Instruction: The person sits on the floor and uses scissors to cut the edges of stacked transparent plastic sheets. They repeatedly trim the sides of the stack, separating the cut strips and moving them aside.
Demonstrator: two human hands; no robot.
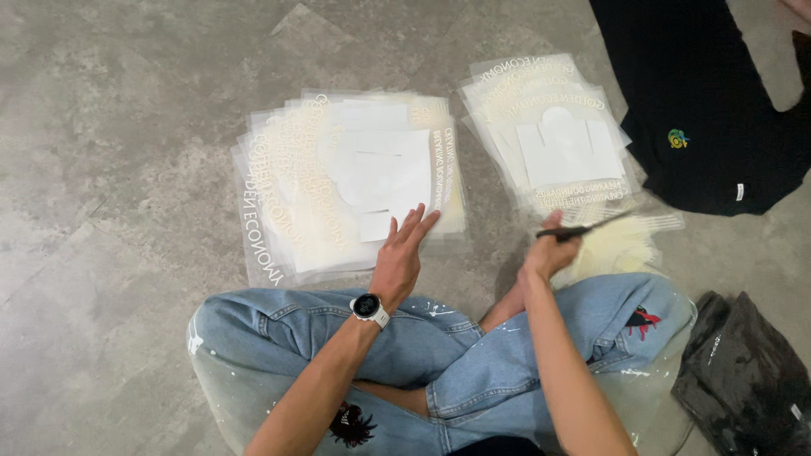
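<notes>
1. Here the left stack of clear transfer sheets (338, 181) lies on the grey floor (110, 169), the left hand (399, 253) flat and open-fingered on its near edge.
2. The right hand (549, 249) is clenched round black scissors (587, 226), above a second sheet stack (553, 139).
3. A black shirt (701, 101) lies beyond.

Surface: grey mottled concrete floor (110, 169) | Centre: fanned stack of clear transfer sheets (338, 186) with white lettering | Right of it, just apart: second stack of sheets (553, 135) | Top right: black T-shirt (701, 101) lying flat | Bottom right: crumpled black plastic bag (748, 371)
</notes>
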